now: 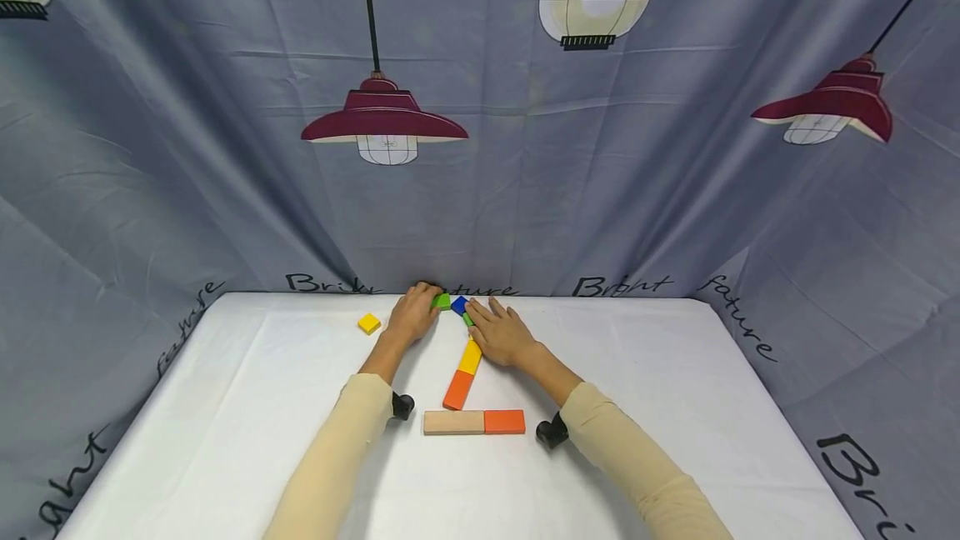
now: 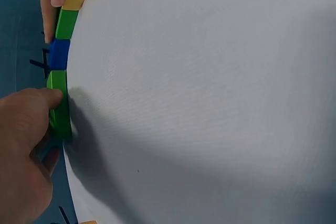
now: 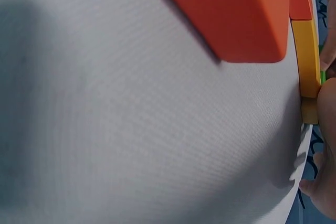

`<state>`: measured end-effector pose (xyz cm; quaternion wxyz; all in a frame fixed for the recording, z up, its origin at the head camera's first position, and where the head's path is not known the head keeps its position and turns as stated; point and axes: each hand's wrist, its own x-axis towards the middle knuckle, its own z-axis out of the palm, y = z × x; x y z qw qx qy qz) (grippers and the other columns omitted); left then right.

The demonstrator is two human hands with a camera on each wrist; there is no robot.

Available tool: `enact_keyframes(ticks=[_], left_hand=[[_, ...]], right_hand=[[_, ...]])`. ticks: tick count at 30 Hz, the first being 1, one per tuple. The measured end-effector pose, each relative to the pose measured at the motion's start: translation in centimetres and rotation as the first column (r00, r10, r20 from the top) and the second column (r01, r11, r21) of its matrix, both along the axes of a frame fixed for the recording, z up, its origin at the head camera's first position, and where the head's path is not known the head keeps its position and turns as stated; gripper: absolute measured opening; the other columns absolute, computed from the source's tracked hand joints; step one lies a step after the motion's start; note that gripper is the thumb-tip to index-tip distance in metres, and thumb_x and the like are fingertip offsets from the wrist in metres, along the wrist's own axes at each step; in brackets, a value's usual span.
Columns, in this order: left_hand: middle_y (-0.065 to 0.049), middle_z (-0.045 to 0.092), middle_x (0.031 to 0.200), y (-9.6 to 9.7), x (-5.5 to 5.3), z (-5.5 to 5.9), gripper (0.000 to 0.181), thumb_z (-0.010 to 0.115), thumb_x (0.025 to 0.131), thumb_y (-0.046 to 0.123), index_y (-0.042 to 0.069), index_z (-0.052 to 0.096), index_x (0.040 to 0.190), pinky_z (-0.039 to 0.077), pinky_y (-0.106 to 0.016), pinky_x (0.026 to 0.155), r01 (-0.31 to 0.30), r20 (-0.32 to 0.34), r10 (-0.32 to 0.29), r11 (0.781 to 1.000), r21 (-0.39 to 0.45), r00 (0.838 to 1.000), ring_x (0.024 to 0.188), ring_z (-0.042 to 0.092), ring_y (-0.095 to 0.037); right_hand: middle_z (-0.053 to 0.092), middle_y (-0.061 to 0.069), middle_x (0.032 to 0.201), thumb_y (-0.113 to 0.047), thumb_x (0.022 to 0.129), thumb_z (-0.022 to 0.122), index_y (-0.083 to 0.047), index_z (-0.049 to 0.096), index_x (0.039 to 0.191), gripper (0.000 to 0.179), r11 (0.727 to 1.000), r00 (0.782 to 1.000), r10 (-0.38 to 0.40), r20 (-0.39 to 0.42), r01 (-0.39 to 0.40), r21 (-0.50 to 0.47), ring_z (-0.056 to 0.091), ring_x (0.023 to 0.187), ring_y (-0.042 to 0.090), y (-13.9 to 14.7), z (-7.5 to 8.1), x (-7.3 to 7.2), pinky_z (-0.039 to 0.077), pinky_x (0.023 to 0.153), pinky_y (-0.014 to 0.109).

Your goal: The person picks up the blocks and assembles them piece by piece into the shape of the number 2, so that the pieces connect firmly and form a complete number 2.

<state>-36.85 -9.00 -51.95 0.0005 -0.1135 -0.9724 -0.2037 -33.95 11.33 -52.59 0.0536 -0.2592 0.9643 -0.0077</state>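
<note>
At the far edge of the table, my left hand (image 1: 411, 315) pinches a green block (image 2: 60, 111) between thumb and fingers. The end of that block is right beside a blue block (image 2: 59, 54). A second green block (image 2: 66, 23) follows the blue one in line. My right hand (image 1: 504, 336) lies with fingers extended along this part of the row, its fingertips at the blue and second green blocks. From there the row runs toward me through a yellow block (image 1: 470, 357) and an orange block (image 1: 458, 390). My right hand hides part of the row.
Nearer me, a plain wooden block (image 1: 453, 422) and an orange block (image 1: 505, 422) lie end to end across the white table (image 1: 660, 407). A loose yellow block (image 1: 369, 323) lies left of my left hand. A grey-blue curtain (image 1: 510, 215) hangs behind the table.
</note>
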Motion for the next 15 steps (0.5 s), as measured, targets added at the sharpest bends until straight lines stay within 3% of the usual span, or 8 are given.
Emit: enact_keyframes(ticks=[5, 8, 15], left_hand=[[-0.015, 0.05, 0.142, -0.7, 0.3, 0.2, 0.04, 0.061, 0.101, 0.015, 0.005, 0.055, 0.139, 0.037, -0.047, 0.11, 0.004, 0.002, -0.004, 0.996, 0.085, 1.0, 0.132, 0.045, -0.032], [-0.016, 0.05, 0.142, -1.5, 0.6, 0.3, 0.04, 0.062, 0.1, 0.014, 0.002, 0.055, 0.138, 0.037, -0.047, 0.11, 0.02, -0.001, -0.02, 0.983, 0.182, 1.0, 0.133, 0.045, -0.032], [-0.016, 0.054, 0.136, -3.8, 1.7, 1.1, 0.041, 0.064, 0.1, 0.014, 0.0, 0.055, 0.137, 0.037, -0.047, 0.11, 0.054, -0.017, -0.052, 0.909, 0.412, 0.999, 0.13, 0.049, -0.033]], right_hand=[[0.019, -0.001, 0.165, -0.04, 0.11, 0.026, -0.017, 0.021, 0.161, 0.056, 1.0, 1.0, -0.003, 0.001, 0.003, -0.003, 0.014, 0.15, 0.032, -0.1, -0.1, -0.1, 0.021, 0.117, 0.056], [0.018, -0.002, 0.165, -0.04, 0.11, 0.025, -0.018, 0.02, 0.161, 0.056, 1.0, 1.0, -0.009, 0.003, 0.009, 0.011, 0.013, 0.151, 0.031, -0.2, -0.3, -0.1, 0.02, 0.117, 0.055], [0.019, -0.001, 0.165, -0.04, 0.11, 0.026, -0.017, 0.02, 0.161, 0.056, 1.0, 1.0, -0.009, -0.003, 0.009, 0.013, 0.014, 0.151, 0.031, -0.1, -0.2, -0.2, 0.021, 0.117, 0.055]])
